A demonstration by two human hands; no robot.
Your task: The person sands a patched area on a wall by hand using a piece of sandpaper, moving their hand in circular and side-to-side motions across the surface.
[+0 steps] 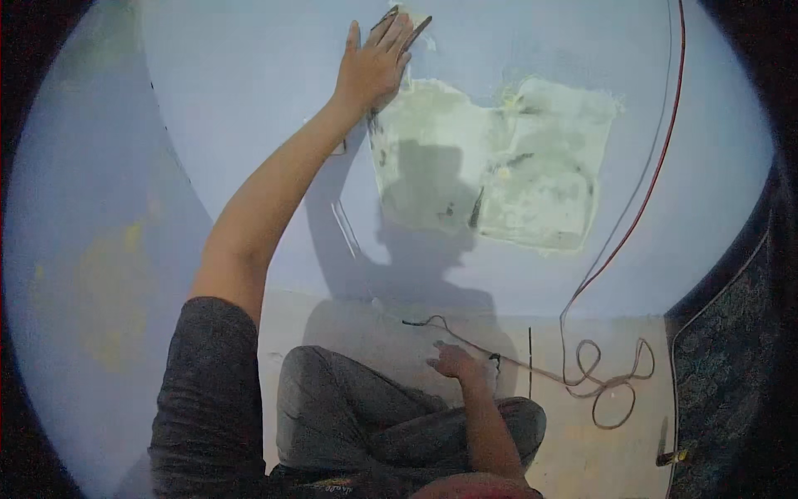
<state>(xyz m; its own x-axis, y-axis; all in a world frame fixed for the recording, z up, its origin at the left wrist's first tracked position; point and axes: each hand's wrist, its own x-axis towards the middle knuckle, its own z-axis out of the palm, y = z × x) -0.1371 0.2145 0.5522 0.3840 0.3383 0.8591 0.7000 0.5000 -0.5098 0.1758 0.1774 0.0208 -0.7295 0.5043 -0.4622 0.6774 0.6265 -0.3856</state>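
My left hand [371, 71] is raised against the pale bluish wall [274, 108], arm stretched up. Its fingers press a flat, dark-edged piece [421, 32] to the surface; the fingers cover most of it, so its kind is unclear. The little finger sticks out to the side. Just below and right lies a greenish-white plastered patch [449, 108] with dark smudges. Low over my crossed legs [357, 399], my right hand [457, 362] has its fingers apart, with nothing visible in them. A thin cable [470, 341] runs past it on the floor.
The reddish-brown cable [665, 150] hangs down the right of the wall and loops [615, 399] on the beige floor [598, 457]. A dark patterned cloth or mat [723, 374] lies at the right edge. A small dark and yellow object [677, 457] sits beside it. Shadows cross the wall.
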